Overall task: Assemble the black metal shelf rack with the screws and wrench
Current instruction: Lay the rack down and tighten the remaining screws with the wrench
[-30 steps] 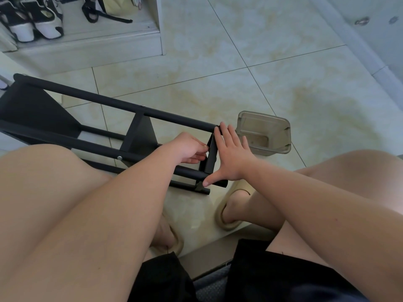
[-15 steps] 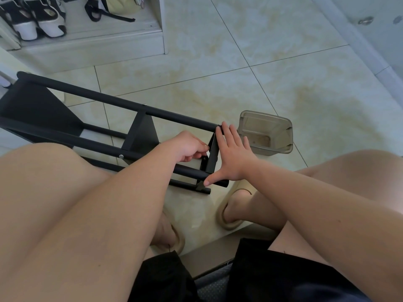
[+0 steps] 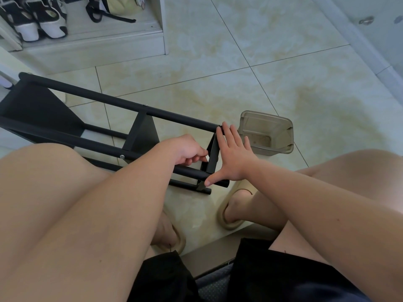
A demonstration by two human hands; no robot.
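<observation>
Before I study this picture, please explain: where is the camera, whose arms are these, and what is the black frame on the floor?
No machine here: a seated person works with bare hands. The camera is worn on the head and looks down over the knees. The black metal shelf rack lies on its side on the tiled floor, a clear plastic box beside its end. The right hand presses flat against the end panel. The left hand curls its fingers at that panel; what it holds, if anything, is hidden.

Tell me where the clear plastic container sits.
Head view, right of centre: the clear plastic container stands on the floor tiles just beyond the right hand, at the end of the black rack.
</observation>
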